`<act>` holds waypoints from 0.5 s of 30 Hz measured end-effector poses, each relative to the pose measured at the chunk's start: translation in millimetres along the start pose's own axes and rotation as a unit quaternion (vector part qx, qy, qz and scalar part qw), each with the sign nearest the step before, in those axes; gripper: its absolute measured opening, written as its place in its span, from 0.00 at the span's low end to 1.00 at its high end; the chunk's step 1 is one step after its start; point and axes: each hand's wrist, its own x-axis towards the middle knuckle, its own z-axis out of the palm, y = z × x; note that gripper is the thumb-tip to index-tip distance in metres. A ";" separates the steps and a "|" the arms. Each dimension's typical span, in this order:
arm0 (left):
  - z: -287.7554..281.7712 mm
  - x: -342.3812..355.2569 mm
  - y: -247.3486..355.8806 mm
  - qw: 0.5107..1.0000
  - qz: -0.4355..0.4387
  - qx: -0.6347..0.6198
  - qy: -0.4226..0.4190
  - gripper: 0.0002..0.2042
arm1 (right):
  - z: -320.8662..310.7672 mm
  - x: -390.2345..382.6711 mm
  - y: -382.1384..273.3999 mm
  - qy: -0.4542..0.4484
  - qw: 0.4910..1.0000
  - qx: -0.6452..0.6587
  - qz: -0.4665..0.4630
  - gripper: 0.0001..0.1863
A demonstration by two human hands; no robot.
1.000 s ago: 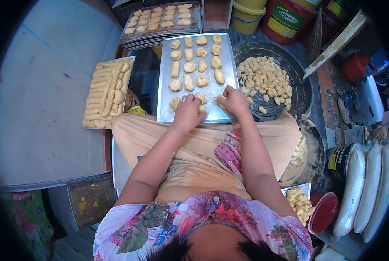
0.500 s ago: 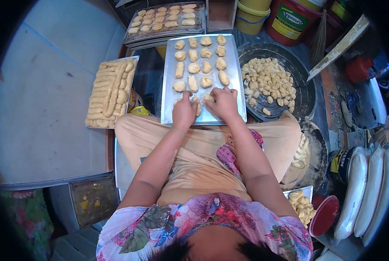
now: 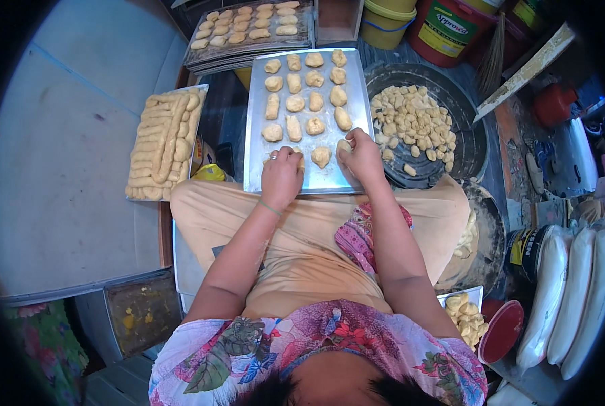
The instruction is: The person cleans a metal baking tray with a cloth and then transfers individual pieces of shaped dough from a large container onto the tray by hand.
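Observation:
A metal tray across my lap holds rows of pale dough pieces. My right hand is closed, its fingers and thumb on a dough piece at the right end of the nearest row. Left of that hand, a rough round dough piece lies untouched. My left hand is closed over the left end of the same row, fingers bent down. Dough shows at both sides of these fingers, and the hand hides most of it.
A wide dark basin with many small dough lumps stands right of the tray. To the left lies a tray of long dough strips. Stacked trays with shaped dough are behind. Buckets stand at the back; white filled bags are at the right.
My right hand has moved right, from the rough round dough piece to the one at the row's end. My left hand has shifted slightly and its fingers now cover more dough.

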 end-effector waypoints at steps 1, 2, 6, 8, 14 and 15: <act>-0.5 0.7 0.2 0.999 0.019 0.026 0.020 0.16 | -0.8 -1.4 -3.9 0.020 1.000 0.004 0.018 0.16; -0.4 1.5 0.7 0.997 0.039 0.052 0.040 0.16 | -1.3 -2.8 -5.3 0.018 1.000 0.004 0.018 0.16; 13.3 12.1 17.4 0.983 0.138 0.019 0.116 0.16 | 0.8 -3.0 -4.2 0.013 0.998 -0.055 0.007 0.13; 27.0 17.2 18.6 0.981 0.160 0.025 0.105 0.16 | 2.4 -2.8 -3.5 0.022 0.998 -0.051 0.013 0.13; 24.6 8.8 19.4 0.995 0.088 0.032 0.020 0.16 | -7.2 3.1 -10.3 -0.088 0.994 -0.064 0.026 0.13; 20.6 7.4 17.7 0.996 0.086 0.007 0.024 0.16 | -7.0 6.8 -10.2 -0.037 0.999 -0.012 0.036 0.13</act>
